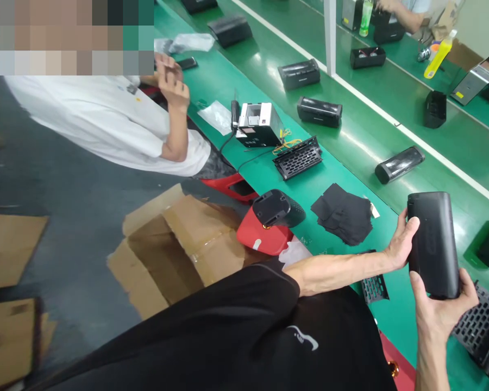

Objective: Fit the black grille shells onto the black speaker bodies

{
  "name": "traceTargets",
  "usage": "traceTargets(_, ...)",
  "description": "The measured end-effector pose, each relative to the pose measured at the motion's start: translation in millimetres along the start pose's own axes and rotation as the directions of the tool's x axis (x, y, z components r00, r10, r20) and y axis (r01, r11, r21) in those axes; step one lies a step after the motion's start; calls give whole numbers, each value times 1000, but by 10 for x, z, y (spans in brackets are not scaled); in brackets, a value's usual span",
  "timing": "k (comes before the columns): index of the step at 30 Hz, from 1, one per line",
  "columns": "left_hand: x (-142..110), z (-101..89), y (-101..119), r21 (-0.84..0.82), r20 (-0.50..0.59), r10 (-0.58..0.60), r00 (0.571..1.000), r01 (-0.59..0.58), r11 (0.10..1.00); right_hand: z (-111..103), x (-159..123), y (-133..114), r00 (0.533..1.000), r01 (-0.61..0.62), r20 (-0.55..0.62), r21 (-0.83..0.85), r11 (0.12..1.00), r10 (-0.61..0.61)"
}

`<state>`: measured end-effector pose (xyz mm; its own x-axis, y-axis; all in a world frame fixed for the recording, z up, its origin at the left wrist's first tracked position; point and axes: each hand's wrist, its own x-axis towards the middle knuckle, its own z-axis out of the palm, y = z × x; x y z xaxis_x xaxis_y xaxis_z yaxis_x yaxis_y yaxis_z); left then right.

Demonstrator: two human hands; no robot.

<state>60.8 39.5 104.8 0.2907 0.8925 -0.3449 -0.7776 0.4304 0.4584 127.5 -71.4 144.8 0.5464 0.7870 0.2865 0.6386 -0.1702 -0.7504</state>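
Note:
Both my hands hold a black oblong casing (434, 244) upright above the green bench (350, 141). My left hand (399, 244) presses against the casing's left side with the thumb raised along its edge. My right hand (442, 309) cups its lower end from below, fingers wrapped round it. A stack of black fabric pieces (344, 214) lies on the bench just left of my left hand. Black perforated grilles (478, 326) lie to the right of my right hand, and a smaller grille piece (374, 288) lies under my left forearm.
A co-worker in a white shirt (106, 125) sits further along the bench with hands raised. Several black casings (399, 164) lie on the bench, with another grille (297, 157) and a small machine (258, 124). A red stool (264, 233) bears a casing. Opened cardboard boxes (175, 250) lie on the floor.

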Motion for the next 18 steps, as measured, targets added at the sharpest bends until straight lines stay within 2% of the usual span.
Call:
traceTargets(3,42,-31,8,21,42,-24,999,23,1000,37,-19,-95,996,18,-88,20,1000,-16)
traceTargets(5,140,-103,149,91,123,-133,984,122,988,-41,6,-151,995,-52,-77,74,996,58)
traceTargets(7,296,-179,432,256,224,-214,951,155,954,-215,51,-157,986,-159,-25,127,979,164)
traceTargets(9,471,-213,800,420,344,-176,922,16,907,-427,97,-103,967,-253,60,153,955,247)
traceTargets(10,548,-205,980,489,438,-188,879,-57,871,-523,118,-63,956,-286,106,158,945,272)
traceTargets(12,644,-154,1261,575,587,-288,757,-139,806,-659,152,18,937,-328,184,171,929,297)
traceTargets(13,657,-123,1345,596,628,-333,703,-161,786,-694,165,49,933,-336,202,195,921,298)
traceTargets(14,649,-96,1388,602,650,-350,675,-175,779,-708,176,71,936,-332,201,235,914,289)
traceTargets(15,624,-80,1393,594,659,-339,672,-188,782,-705,182,82,944,-318,189,280,906,272)
traceTargets(16,589,-77,1367,578,659,-307,687,-200,791,-692,185,86,951,-298,177,321,899,252)
traceTargets(18,516,-109,1262,532,640,-223,735,-215,819,-656,179,89,959,-272,184,366,890,217)
